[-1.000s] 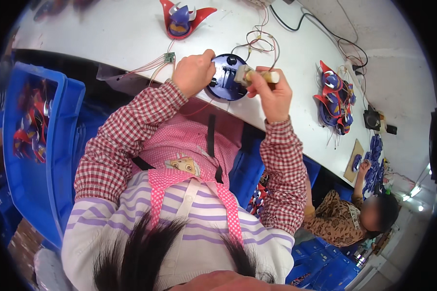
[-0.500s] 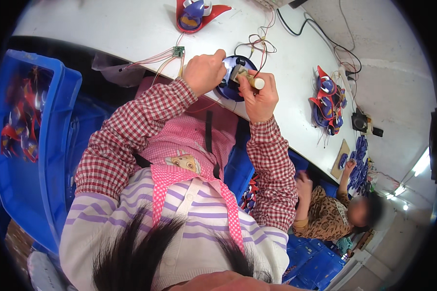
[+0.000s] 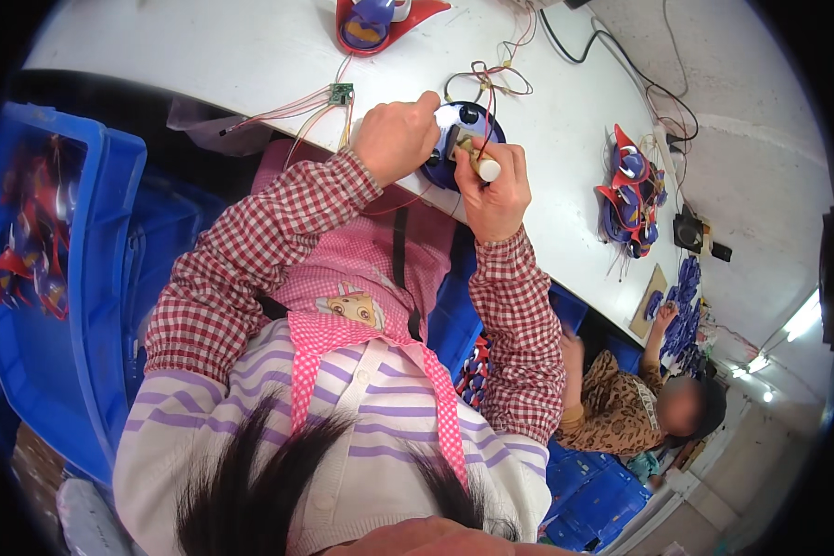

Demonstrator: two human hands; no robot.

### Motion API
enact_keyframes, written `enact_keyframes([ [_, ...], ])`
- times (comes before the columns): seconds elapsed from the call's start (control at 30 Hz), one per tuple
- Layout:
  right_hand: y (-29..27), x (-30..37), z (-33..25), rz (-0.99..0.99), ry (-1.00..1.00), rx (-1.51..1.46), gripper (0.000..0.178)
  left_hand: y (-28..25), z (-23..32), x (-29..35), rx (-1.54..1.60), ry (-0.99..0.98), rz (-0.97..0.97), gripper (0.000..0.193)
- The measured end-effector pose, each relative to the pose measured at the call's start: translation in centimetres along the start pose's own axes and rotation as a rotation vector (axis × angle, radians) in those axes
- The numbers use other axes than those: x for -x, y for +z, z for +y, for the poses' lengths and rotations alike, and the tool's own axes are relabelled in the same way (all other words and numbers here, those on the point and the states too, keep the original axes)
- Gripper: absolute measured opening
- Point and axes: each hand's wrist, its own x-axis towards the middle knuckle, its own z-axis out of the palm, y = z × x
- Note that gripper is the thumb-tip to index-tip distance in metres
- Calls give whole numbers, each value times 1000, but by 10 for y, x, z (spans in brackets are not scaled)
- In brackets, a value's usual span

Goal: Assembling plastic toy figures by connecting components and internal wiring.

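At the front edge of the white table [image 3: 278, 56] sits a dark blue round shell [image 3: 497, 129] with white and black parts inside. My left hand [image 3: 397, 139] is closed at its left rim, the thumb side against the shell; what its fingers grip is hidden. My right hand [image 3: 496, 196] is wrapped round a cream cylindrical piece [image 3: 488, 170] with a flat dark end, held over the shell's middle. A thin wire [image 3: 493, 107] runs from near the right fingers to a loose tangle behind. Left of the shell, a green circuit board [image 3: 341, 94] trails thin wires.
A red and blue plastic figure part [image 3: 369, 35] lies at the back. Several similar parts [image 3: 632, 190] are piled at the right. A blue bin [image 3: 88, 343] with more stands at the left. Farther right, a person in patterned clothing [image 3: 612, 408] works at the table.
The cream piece and my right fingers have tilted slightly, its pale end shifting left and down. My left hand has moved a little to the right. The other person's near hand has lowered.
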Motion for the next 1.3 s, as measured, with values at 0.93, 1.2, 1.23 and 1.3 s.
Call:
enact_keyframes([
  [0.93, 96, 134, -33, -473, 378, -421, 58, -78, -64, 2, -233, 144, -25, 14],
  [1.2, 145, 80, -40, -595, 748, -522, 43, -72, -66, 3, -220, 121, -60, 16],
  [1.23, 152, 84, -38, -490, 710, -579, 40, -71, -66, 2, -215, 109, -59, 16],
  [1.3, 156, 89, -36, -388, 673, -636, 37, -71, -66, 1, -210, 93, -62, 16],
])
